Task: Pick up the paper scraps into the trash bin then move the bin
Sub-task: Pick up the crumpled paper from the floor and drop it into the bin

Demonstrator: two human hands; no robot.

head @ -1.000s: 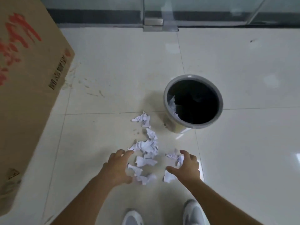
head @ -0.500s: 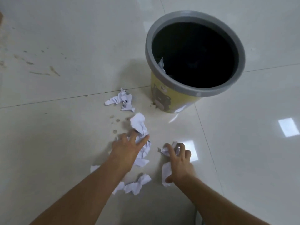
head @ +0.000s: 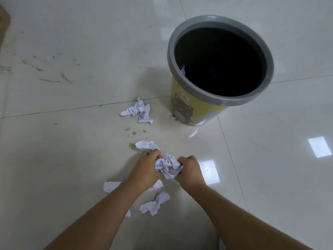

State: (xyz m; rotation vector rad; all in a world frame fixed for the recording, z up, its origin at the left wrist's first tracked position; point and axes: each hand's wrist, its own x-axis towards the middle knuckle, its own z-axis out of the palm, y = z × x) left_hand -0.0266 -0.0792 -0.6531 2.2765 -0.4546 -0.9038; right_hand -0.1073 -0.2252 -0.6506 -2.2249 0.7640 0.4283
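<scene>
A yellow trash bin (head: 193, 112) with a grey rim and a black liner stands upright at the upper right; a bit of white paper shows inside its left wall. My left hand (head: 144, 170) and my right hand (head: 191, 171) press together on a bunch of crumpled paper scraps (head: 167, 167) low over the floor, in front of the bin. Loose scraps still lie around: one (head: 138, 112) beside the bin's left, one (head: 146, 145) just beyond my left fingers, one (head: 110, 185) under my left wrist, one (head: 155, 204) between my forearms.
The floor is glossy cream tile (head: 270, 177) with dark grout lines and bright light reflections at the right. Brown smudges (head: 52, 76) mark the tile at the upper left. A corner of a cardboard box (head: 3, 24) shows at the left edge.
Both hands have swept inward and closed together, gathering the scraps that lay between them into one bunch. The camera has dropped closer to the floor and the bin.
</scene>
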